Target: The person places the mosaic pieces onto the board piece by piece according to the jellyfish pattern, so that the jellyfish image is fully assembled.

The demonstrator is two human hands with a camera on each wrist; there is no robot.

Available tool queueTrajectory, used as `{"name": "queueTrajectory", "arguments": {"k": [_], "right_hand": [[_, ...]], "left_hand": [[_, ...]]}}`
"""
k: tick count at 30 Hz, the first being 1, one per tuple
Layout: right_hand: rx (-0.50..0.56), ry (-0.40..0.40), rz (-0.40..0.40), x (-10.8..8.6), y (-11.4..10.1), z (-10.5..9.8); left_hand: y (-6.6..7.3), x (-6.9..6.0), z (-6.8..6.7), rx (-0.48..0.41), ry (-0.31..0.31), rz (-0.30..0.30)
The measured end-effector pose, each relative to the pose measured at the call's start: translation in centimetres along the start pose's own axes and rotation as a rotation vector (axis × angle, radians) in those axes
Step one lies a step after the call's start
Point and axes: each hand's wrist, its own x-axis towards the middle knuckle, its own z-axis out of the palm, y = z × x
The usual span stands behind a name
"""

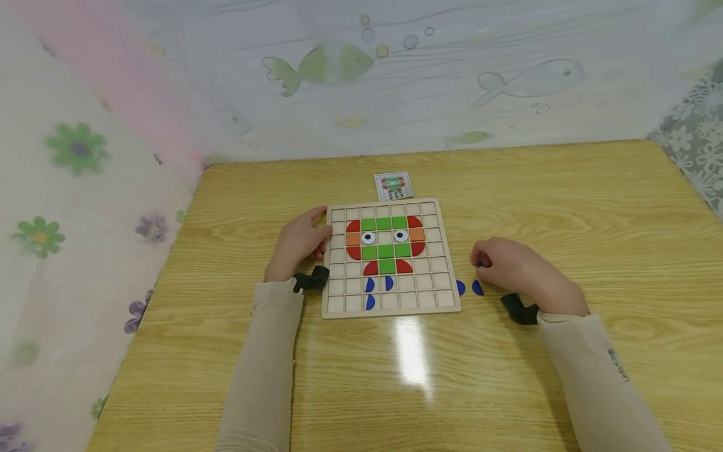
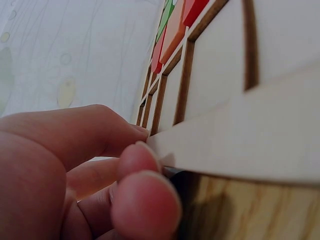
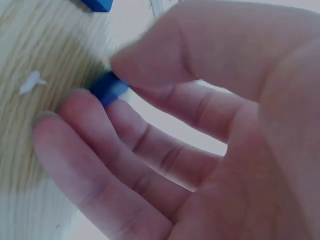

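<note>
A square wooden grid board (image 1: 449, 276) lies on the table, carrying a figure of green, red and orange pieces. Two round eye pieces (image 1: 368, 237) sit in it, and blue half-round pieces (image 1: 369, 302) fill cells below. At the board's left edge, near its far corner, my left hand (image 1: 299, 243) holds the rim with its fingertips. My right hand (image 1: 508, 270), to the right of the board, pinches a blue half-round piece (image 3: 109, 88) between thumb and fingers, low over the table. Nearby lie two loose blue half-round pieces (image 1: 477, 288), one against the board's edge.
A small picture card (image 1: 393, 186) showing a similar figure lies just beyond the board. The wooden table (image 1: 237, 207) meets a patterned wall (image 1: 429, 94) at the back and another on the left. A small white scrap (image 3: 33, 82) lies near the right fingertips.
</note>
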Motion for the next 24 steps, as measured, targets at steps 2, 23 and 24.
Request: {"name": "queueTrajectory", "arguments": {"k": [2, 23, 24], "right_hand": [[-0.014, 0.023, 0.000, 0.1, 0.0, 0.1], [0.128, 0.193, -0.053, 1.2, -1.7, 0.9], [0.139, 0.191, -0.054, 1.3, -2.0, 1.1]], "left_hand": [[0.0, 0.0, 0.0, -0.004, 0.001, 0.001], [-0.2, 0.1, 0.0, -0.002, -0.001, 0.025], [-0.2, 0.1, 0.0, -0.004, -0.001, 0.022]]}}
